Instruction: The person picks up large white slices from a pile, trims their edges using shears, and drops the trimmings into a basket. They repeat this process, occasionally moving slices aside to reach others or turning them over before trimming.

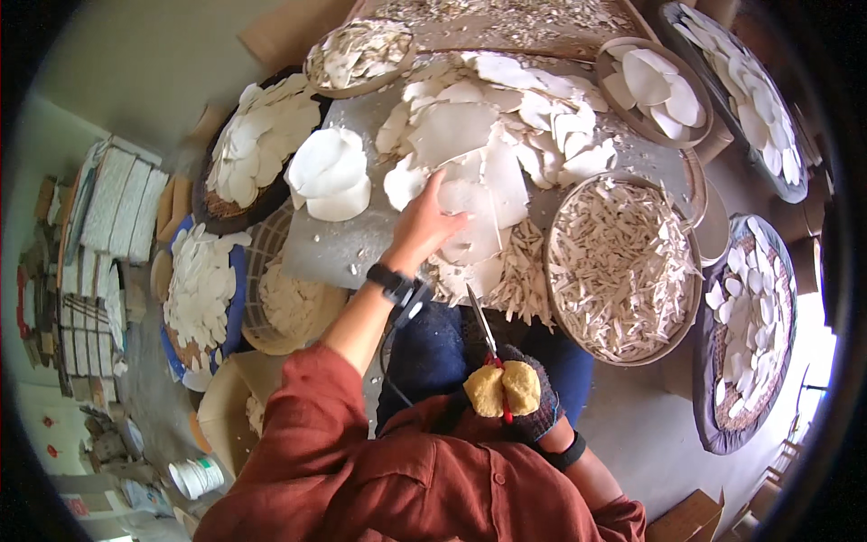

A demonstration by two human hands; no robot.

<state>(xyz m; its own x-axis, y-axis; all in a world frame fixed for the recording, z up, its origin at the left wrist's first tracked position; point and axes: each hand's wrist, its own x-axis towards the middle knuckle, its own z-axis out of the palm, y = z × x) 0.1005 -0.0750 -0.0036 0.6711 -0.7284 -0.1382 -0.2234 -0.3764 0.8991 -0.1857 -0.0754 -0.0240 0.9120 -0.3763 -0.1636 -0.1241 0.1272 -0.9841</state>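
Observation:
My left hand (424,230), bare and with a wristwatch-like device on its wrist, reaches onto the table. Its index finger points away from me and its thumb stretches right, over thin white sheets (483,194); some of its fingers are hidden. Low in front of my body, my right hand (545,397) wears a dark knitted glove and is closed around scissors (482,323). The scissors' blades point up and away, a red handle shows, and yellow foam-like padding (503,388) wraps the grips. Nothing lies between the blades. Beyond my left hand spreads a heap of irregular white slices (515,99).
Left of the heap stands a stack of round white slices (330,172). A round tray of thin cut strips (623,266) sits at the table's right edge. Trays of slices (751,316) and baskets (266,262) surround the table. A white bucket (196,477) lies at lower left.

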